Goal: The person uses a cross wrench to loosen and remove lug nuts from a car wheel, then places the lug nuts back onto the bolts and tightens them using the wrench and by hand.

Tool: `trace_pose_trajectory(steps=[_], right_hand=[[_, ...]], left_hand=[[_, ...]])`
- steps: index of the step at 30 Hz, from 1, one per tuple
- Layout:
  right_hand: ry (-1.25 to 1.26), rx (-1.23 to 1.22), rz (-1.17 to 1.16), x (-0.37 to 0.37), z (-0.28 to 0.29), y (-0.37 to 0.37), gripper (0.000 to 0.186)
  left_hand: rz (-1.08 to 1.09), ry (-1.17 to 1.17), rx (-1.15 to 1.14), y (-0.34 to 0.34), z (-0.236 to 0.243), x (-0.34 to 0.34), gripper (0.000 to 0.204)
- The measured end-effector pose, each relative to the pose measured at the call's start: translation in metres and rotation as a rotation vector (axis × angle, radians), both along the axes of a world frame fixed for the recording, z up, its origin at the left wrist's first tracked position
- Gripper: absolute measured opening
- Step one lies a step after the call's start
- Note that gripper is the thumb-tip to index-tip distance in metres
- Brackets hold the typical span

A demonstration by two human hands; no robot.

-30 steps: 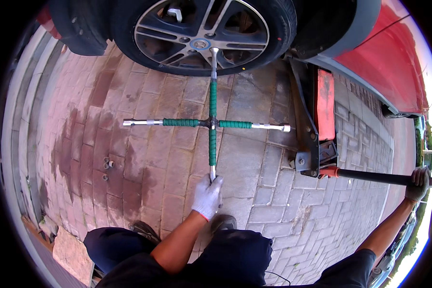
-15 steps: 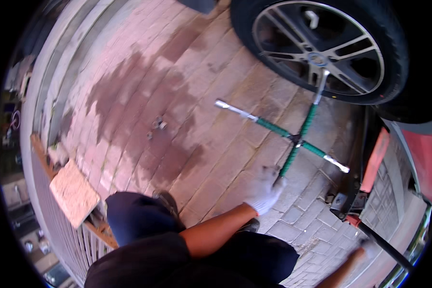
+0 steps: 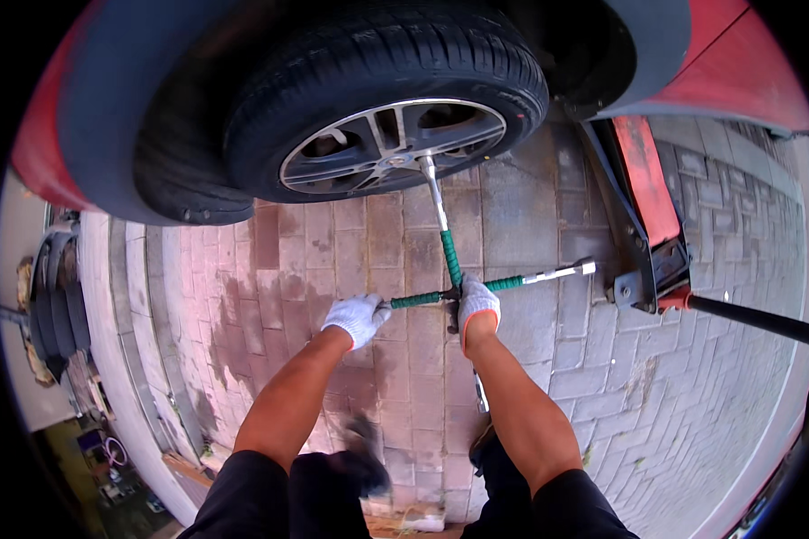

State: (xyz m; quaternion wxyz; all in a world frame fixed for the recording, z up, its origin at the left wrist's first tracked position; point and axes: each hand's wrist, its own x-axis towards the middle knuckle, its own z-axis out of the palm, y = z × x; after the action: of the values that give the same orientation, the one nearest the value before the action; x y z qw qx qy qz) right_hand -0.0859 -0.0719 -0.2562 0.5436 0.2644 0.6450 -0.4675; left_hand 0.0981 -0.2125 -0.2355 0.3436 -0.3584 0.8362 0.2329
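A four-way lug wrench (image 3: 450,254) with green-wrapped arms reaches from the wheel (image 3: 398,162) toward me. Its far socket end meets the wheel near the hub; the nut itself is hidden. My left hand (image 3: 354,321), in a white knitted glove, is closed round the outer end of the wrench's left arm. Close to the cross's centre, my right hand (image 3: 478,302), gloved the same way, grips the wrench and partly covers the near arm. The right arm sticks out bare, ending in a metal socket. The tyre (image 3: 386,76) surrounds the silver-spoked rim.
A red floor jack (image 3: 647,184) stands right of the wheel, its long black handle (image 3: 755,321) pointing to the right. Red bodywork (image 3: 737,81) and a dark wheel arch overhang the far side. Brick paving (image 3: 404,359) with a damp patch lies below; a stepped kerb runs along the left.
My view has turned, bringing the wheel to the upper middle. My right hand has come from beside the jack handle onto the wrench. My left hand has shifted from the near arm to the left arm.
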Motion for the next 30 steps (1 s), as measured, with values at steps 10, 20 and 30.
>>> trace_pose_trajectory(steps=[10,20,30], right_hand=[[0.171,0.226,-0.203,0.015,-0.004,-0.024,0.048],[0.050,0.094,0.019,-0.018,-0.016,-0.009,0.052],[0.202,-0.026,-0.687,-0.074,-0.034,-0.002,0.052]], left_hand=[[-0.292,0.200,-0.123,-0.012,-0.100,-0.013,0.026],[-0.013,-0.140,0.268,-0.025,-0.079,-0.035,0.069],[-0.016,-0.305,0.163,-0.047,0.000,-0.020,0.067]])
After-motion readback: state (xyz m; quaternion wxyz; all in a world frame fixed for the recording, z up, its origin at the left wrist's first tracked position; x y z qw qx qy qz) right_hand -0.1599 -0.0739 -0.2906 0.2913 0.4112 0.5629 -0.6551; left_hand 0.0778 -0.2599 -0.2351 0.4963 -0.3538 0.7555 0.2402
